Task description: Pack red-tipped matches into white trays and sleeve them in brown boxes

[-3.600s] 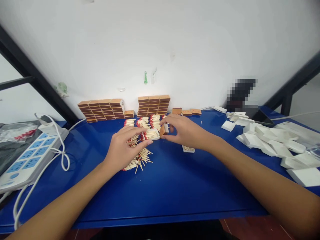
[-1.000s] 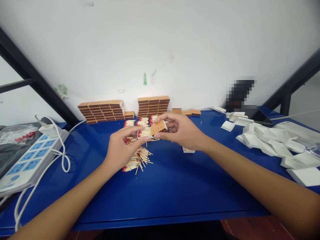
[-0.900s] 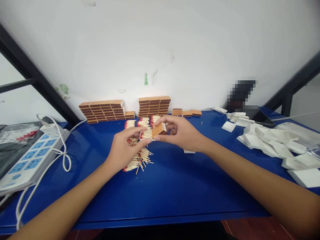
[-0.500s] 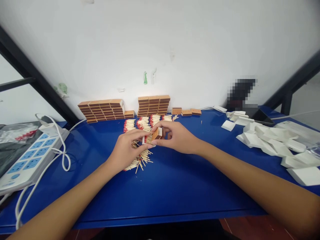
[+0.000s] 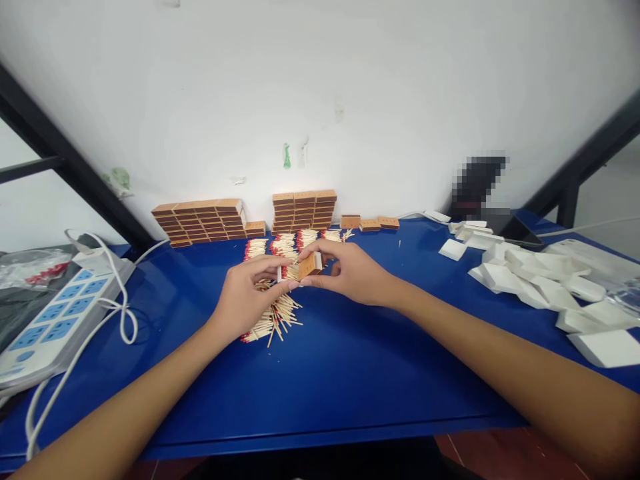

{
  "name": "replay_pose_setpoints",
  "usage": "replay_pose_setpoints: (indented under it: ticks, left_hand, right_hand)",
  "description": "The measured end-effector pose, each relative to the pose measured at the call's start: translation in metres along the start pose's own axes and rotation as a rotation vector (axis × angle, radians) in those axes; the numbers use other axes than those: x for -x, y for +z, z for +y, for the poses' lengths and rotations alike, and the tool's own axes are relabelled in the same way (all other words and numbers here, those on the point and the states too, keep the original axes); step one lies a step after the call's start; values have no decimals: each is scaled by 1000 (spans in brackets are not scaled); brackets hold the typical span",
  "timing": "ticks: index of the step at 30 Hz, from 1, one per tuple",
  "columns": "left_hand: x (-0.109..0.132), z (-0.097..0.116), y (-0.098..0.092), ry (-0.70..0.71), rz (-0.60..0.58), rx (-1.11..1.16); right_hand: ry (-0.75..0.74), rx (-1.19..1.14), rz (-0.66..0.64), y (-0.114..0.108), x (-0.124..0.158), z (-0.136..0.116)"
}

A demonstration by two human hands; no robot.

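Observation:
My left hand (image 5: 240, 293) is closed on a white matchbox tray (image 5: 281, 274), pinching it between thumb and fingers. Red-tipped matches lie inside that tray. My right hand (image 5: 355, 275) grips an orange-brown matchbox sleeve (image 5: 308, 267) by its edges. The sleeve sits at the tray's right end, tilted, with a white edge showing at its far side. Whether the tray's end is inside the sleeve I cannot tell. Under and in front of my left hand spreads a loose pile of matches (image 5: 277, 319), partly hidden by the hand. Behind my hands lie several bunches of matches (image 5: 283, 244).
Stacked matchboxes (image 5: 200, 221) stand against the wall, with another stack (image 5: 304, 212) beside them and single boxes (image 5: 370, 225) farther right. White trays (image 5: 525, 273) are heaped on the blue table (image 5: 380, 373) at right. At left lies a power strip (image 5: 60, 317) with white cables.
The sleeve in my right hand has turned so that its printed broad face shows more. Both hands stay close together, and the whole view has shifted slightly.

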State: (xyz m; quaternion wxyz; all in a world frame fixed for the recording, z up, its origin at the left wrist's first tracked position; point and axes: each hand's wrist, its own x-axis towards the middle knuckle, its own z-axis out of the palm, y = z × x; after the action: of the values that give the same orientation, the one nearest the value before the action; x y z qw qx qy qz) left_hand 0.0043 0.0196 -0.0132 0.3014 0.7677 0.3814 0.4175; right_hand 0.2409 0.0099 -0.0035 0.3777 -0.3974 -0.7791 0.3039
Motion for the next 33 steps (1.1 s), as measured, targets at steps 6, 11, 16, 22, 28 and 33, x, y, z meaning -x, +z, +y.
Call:
replay_pose_setpoints:
  ticks: [6, 11, 16, 22, 28, 33]
  left_hand:
    - [-3, 0, -1, -76, 87, 157]
    - [-4, 0, -1, -126, 95, 306]
    - [-4, -3, -3, -180, -2, 447]
    - [-5, 2, -4, -208, -16, 531]
    - [-4, 1, -4, -219, -39, 536]
    - [-3, 2, -5, -224, -108, 510]
  right_hand:
    - [24, 20, 17, -3, -2, 6]
    - [73, -212, -44, -3, -2, 6]
    - [113, -376, -77, -1, -3, -1]
    - [115, -399, -89, -4, -4, -2]
    - [122, -325, -90, -1, -1, -4]
    - [123, -324, -154, 4, 1, -7]
